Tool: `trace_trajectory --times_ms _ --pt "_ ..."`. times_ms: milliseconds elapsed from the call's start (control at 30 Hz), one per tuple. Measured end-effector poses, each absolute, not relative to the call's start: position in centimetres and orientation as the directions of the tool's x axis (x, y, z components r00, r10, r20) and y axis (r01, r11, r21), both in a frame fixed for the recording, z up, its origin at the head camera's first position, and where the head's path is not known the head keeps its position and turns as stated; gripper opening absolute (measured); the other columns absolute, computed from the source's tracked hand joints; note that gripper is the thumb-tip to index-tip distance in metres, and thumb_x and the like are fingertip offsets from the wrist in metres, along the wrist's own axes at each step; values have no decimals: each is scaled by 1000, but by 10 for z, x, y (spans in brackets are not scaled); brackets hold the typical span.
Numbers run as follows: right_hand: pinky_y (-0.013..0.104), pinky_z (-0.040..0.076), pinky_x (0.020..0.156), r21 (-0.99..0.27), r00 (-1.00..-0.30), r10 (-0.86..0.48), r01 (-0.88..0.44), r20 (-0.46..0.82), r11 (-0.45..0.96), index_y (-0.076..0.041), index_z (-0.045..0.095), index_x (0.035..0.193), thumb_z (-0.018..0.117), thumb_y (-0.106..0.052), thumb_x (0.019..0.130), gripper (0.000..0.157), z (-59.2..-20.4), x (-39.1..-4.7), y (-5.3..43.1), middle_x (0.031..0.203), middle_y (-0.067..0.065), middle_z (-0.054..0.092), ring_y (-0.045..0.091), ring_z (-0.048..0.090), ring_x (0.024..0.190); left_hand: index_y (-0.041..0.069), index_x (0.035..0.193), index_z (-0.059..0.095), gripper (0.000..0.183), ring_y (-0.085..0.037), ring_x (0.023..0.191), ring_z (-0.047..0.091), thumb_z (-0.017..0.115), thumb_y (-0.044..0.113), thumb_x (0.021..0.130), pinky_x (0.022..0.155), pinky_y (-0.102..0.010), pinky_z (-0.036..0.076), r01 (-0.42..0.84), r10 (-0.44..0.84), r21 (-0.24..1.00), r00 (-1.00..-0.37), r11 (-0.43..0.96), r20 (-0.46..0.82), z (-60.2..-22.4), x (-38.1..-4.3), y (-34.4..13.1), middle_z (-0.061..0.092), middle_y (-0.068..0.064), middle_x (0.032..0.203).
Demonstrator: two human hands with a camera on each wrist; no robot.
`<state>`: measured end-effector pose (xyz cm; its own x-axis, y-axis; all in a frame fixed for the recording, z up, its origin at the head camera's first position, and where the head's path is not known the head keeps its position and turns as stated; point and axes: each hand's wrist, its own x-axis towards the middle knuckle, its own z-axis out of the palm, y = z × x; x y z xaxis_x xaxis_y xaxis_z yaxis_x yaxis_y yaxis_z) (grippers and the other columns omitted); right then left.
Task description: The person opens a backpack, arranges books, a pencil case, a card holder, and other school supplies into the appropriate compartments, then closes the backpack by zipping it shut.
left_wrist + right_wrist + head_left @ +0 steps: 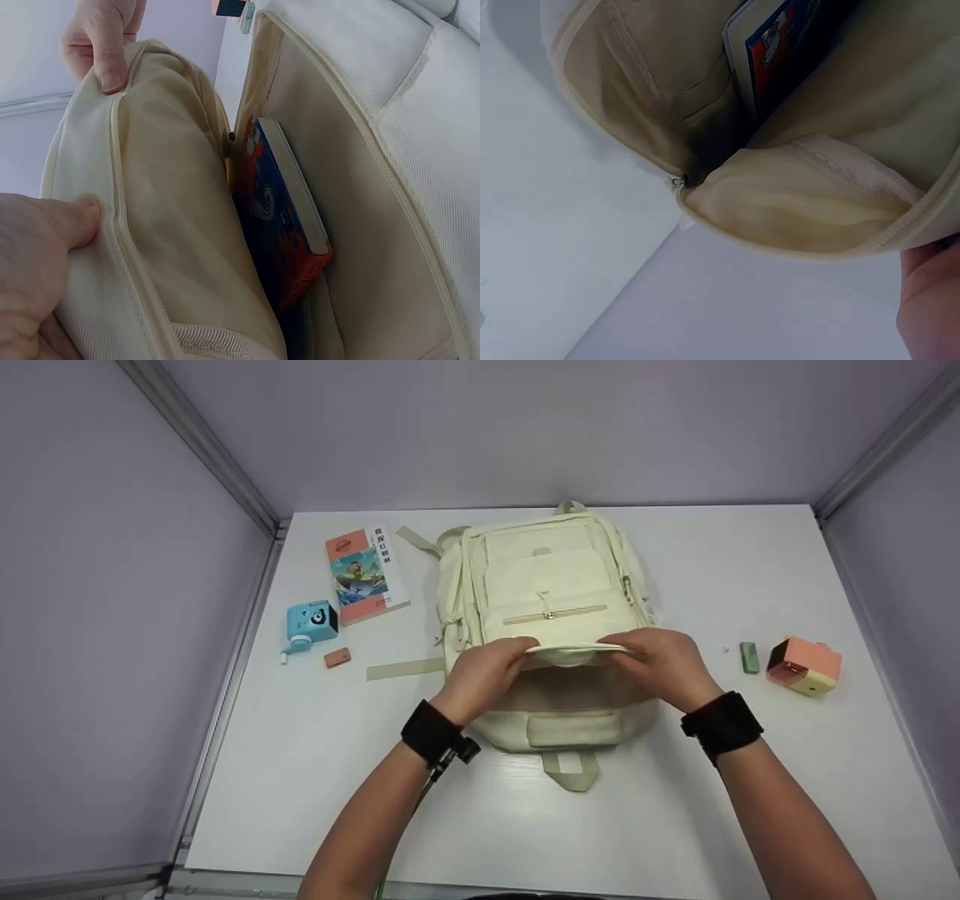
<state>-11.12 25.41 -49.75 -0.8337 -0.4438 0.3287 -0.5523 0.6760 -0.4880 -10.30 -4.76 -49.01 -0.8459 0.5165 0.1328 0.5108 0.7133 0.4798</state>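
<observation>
A cream backpack (551,577) lies on the white table, its main compartment unzipped and gaping toward the person. My left hand (484,675) pinches the edge of the raised front panel, thumb on top. On the same edge, farther right, my right hand (664,664) also grips the fabric between thumb and fingers. Inside the compartment, a book (285,202) with a dark blue and red cover stands against the back lining, as the left wrist view shows. In the right wrist view only part of the book (769,56) appears, beyond the open zipper edge.
Left of the backpack lie a storybook (367,574), a blue panda pencil sharpener (311,621) with a crank and a reddish-brown eraser (337,658). A green eraser (748,658) and a pink-and-yellow box-shaped sharpener (806,664) are on the right. Lilac panels wall the table (300,795).
</observation>
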Motion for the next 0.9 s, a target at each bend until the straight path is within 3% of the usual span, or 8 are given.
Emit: trace_trajectory --times_ms 167,400,633,767,900 --pt "42 55 68 -413 -809 -444 -582 385 701 -22 82 109 85 -22 84 25 -499 -107 248 100 -6 78 20 75 89 15 134 66 29 -16 123 63 53 20 108 100 -34 50 508 524 501 -843 701 121 -494 -107 -51 68 0 132" --pt "41 49 52 -330 -779 -444 -602 443 727 -21 81 101 85 -23 84 17 -501 -100 241 86 -3 78 21 73 71 19 131 68 28 -12 115 66 53 28 108 94 -34 52 485 527 546 -845 683 90 -499 -111 -58 71 5 125" --pt "41 49 50 -323 -792 -412 -575 450 752 -19 81 96 85 -24 84 14 -504 -95 241 84 -2 77 22 73 69 24 134 68 39 -10 119 62 54 46 106 100 -34 48 422 574 668 -819 613 -9 -501 -120 -72 68 7 129" --pt "40 50 51 -342 -803 -388 -558 452 757 -21 82 94 86 -24 83 12 -506 -91 241 82 -5 77 20 73 68 22 148 57 54 -17 137 49 40 54 108 113 -37 37 348 514 714 -858 607 -20 -510 -129 -93 57 2 147" --pt "41 50 51 -344 -806 -378 -551 455 761 -21 82 95 86 -26 82 14 -507 -87 241 84 -5 77 20 73 69 12 157 41 57 -27 149 32 32 46 112 122 -39 22 299 389 627 -921 719 -6 -526 -149 -122 42 -10 159"
